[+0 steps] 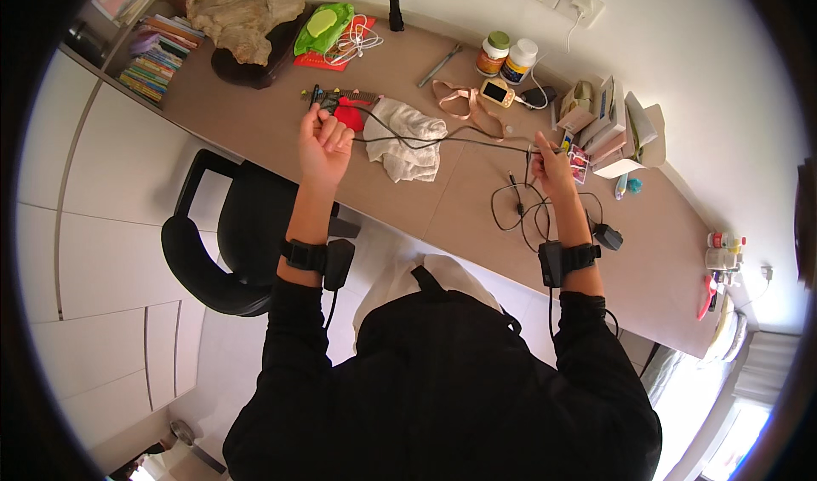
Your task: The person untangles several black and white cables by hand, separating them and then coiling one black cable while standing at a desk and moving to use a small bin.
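Observation:
A thin black cable [469, 141] stretches between my two hands above the desk, its strands crossing near the middle. My left hand [327, 139] has its fingers curled around the cable, and a black stick-like end [314, 94] rises beside the fingertips. On the other side, my right hand [554, 169] grips the cable between thumb and fingers. Below it the rest of the cable lies in loose loops [504, 227], with a black power adapter [608, 236] to the right. A crumpled whitish cloth [405, 137] lies under the stretched part. Near my left hand is a red piece of fabric [349, 114].
On the brown desk [472, 219] stand two supplement bottles [493, 54], a small yellow camera [497, 92] with a strap, and several boxes [609, 120]. A green packet [324, 27], a black flashlight [395, 10] and driftwood [246, 8] stand farther back. A black chair [255, 219] is at left.

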`<state>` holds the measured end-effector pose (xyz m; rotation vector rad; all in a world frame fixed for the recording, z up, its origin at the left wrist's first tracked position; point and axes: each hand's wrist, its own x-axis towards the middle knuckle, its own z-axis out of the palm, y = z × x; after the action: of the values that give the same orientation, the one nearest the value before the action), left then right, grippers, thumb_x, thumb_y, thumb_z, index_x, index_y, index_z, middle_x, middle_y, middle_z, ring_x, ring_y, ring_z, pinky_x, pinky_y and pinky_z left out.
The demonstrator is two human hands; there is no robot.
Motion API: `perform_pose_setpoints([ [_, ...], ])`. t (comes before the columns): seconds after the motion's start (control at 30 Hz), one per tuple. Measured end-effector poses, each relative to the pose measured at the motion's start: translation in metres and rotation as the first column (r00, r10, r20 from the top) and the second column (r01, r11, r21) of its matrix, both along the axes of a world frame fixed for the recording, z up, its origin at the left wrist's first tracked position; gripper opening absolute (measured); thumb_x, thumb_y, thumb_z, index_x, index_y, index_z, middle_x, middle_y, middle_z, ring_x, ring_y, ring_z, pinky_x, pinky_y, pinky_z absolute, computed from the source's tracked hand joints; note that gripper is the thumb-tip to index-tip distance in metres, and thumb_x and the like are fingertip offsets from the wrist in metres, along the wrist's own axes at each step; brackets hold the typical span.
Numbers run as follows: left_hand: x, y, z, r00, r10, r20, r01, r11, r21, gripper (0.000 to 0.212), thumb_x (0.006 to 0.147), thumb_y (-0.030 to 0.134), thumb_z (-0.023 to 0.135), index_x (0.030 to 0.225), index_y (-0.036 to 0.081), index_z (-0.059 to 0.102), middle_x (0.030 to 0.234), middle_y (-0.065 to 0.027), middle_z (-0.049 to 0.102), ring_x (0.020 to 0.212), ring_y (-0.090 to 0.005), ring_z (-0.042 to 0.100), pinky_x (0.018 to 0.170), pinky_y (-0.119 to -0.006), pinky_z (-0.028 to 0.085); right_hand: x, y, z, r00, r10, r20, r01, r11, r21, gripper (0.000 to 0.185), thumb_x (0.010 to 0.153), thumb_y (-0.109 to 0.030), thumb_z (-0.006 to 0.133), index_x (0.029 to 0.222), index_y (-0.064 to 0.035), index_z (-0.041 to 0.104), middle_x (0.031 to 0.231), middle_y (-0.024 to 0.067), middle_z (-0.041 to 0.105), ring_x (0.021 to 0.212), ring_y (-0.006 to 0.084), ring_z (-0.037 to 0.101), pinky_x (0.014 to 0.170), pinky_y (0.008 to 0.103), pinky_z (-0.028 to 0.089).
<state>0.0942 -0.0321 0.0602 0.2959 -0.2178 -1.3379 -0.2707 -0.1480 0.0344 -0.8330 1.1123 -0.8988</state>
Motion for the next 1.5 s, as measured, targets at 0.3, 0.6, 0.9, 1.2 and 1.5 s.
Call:
perform_pose_setpoints([
  [0.3, 0.048, -0.01, -0.013, 0.998, 0.005, -0.059, -0.002, 0.999, 0.044, 0.034, 0.09, 0.022, 0.045, 0.057, 0.014, 0.037, 0.045, 0.0056, 0.023, 0.039, -0.0056, 0.022, 0.044, -0.021, 0.025, 0.02, -0.019, -0.02, 0.911, 0.305, 0.277, -0.314, 0.949, -0.011, 0.011, 0.087, -0.021, 0.056, 0.083, -0.0126, 0.05, 0.053, -0.009, 0.026, 0.043, 0.0031, 0.022, 0.04, 0.0196, 0.019],
  [0.6, 0.093, -0.03, -0.043, 0.992, -0.113, -0.058, 0.121, 0.98, 0.155, 0.035, 0.091, 0.024, 0.043, 0.059, 0.014, 0.033, 0.048, 0.0055, 0.022, 0.039, -0.006, 0.022, 0.038, -0.021, 0.021, 0.018, -0.047, -0.043, 0.953, 0.138, 0.27, -0.175, 0.978, 0.115, 0.009, 0.088, -0.016, 0.052, 0.095, -0.0096, 0.053, 0.054, -0.0081, 0.026, 0.043, 0.0024, 0.022, 0.039, 0.0182, 0.02],
  [0.9, 0.068, -0.044, -0.009, 0.693, -0.331, 0.641, 0.107, 0.926, 0.362, 0.03, 0.091, 0.029, 0.043, 0.069, 0.01, 0.049, 0.082, -0.0011, 0.048, 0.074, -0.0088, 0.047, 0.068, -0.022, 0.037, 0.007, -0.052, -0.023, 0.362, 0.336, -0.87, -0.681, 0.732, 0.0, 0.044, 0.079, -0.025, 0.062, 0.113, 0.0001, 0.05, 0.089, 0.0091, 0.06, 0.077, 0.0148, 0.058, 0.07, 0.0276, 0.047],
  [1.2, 0.03, -0.048, 0.019, 0.406, -0.189, 0.894, 0.241, 0.966, 0.095, 0.029, 0.092, 0.02, 0.038, 0.09, -0.003, 0.056, 0.111, -0.0087, 0.054, 0.072, -0.0072, 0.04, 0.071, -0.021, 0.036, 0.187, -0.003, 0.055, 0.558, 0.379, -0.738, -0.813, 0.43, -0.393, 0.05, 0.082, -0.034, 0.058, 0.121, -0.0067, 0.046, 0.105, 0.0133, 0.058, 0.1, 0.0248, 0.054, 0.088, 0.031, 0.039],
  [1.5, 0.034, -0.026, 0.061, 0.742, -0.034, 0.67, 0.152, 0.981, -0.118, 0.045, 0.091, 0.026, 0.039, 0.13, 0.004, 0.032, 0.128, -0.018, 0.041, 0.122, -0.0256, 0.036, 0.103, -0.035, 0.026, 0.226, 0.015, 0.082, 0.391, 0.909, -0.145, -0.913, 0.362, -0.19, 0.034, 0.094, -0.031, 0.038, 0.103, -0.0028, 0.056, 0.06, -0.0023, 0.045, 0.058, 0.007, 0.044, 0.06, 0.0225, 0.041],
])
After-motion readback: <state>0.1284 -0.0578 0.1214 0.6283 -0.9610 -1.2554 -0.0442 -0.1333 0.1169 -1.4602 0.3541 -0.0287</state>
